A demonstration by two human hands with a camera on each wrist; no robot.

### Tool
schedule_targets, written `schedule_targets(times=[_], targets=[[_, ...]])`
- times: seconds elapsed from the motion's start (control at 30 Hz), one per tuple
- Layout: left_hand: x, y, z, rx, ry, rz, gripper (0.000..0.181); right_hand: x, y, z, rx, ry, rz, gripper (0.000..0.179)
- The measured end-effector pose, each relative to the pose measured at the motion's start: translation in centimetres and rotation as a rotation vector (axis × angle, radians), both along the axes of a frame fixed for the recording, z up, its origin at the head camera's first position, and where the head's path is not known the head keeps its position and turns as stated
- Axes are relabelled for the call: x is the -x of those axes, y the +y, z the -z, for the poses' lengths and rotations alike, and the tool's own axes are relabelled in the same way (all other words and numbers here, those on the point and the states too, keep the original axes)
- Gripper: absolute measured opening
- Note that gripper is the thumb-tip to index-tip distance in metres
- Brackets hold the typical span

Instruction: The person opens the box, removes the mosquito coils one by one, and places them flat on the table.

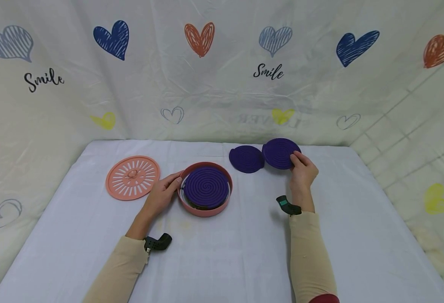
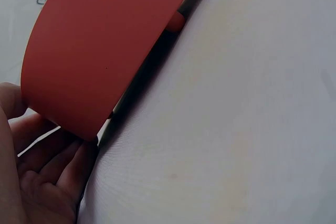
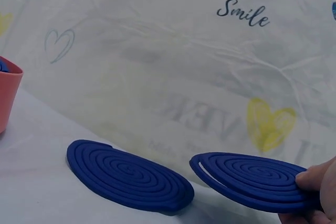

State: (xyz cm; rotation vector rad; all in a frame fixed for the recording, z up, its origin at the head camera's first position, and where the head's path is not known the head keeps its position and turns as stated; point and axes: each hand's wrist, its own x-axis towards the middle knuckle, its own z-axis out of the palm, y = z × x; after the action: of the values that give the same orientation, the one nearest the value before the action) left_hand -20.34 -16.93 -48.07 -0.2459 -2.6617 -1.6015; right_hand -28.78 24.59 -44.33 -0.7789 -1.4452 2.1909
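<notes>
A round pink holder [image 1: 204, 213] stands mid-table with a dark purple mosquito coil [image 1: 206, 186] lying inside it. My left hand [image 1: 161, 192] grips the holder's left wall, thumb near the rim and fingers low on the outside, as the left wrist view shows. Between thumb and fingers, my right hand [image 1: 303, 170] pinches the right edge of another mosquito coil [image 1: 278, 152], raised above the cloth at the back right. Just left of it, a further coil [image 1: 246, 160] lies flat on the table. In the right wrist view the pinched coil [image 3: 252, 179] is slightly tilted.
A slotted pink lid [image 1: 120, 191] lies flat on the white-clothed table [image 1: 241, 256], left of the holder. Behind the table hangs a pale sheet [image 1: 222, 84] printed with hearts. Each wrist wears a dark camera band.
</notes>
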Motion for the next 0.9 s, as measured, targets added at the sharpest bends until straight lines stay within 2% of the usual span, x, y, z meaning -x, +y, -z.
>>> schedule_targets(times=[0.23,0.9], targets=[[0.01,0.03,0.02,0.006,-0.008,-0.004,0.049,-0.18,0.38,0.08,-0.02,-0.055,0.024,0.024],[0.04,0.05,0.11,-0.003,-0.002,-0.002,0.048,-0.04,0.89,1.03,-0.106,-0.126,0.057,0.026]])
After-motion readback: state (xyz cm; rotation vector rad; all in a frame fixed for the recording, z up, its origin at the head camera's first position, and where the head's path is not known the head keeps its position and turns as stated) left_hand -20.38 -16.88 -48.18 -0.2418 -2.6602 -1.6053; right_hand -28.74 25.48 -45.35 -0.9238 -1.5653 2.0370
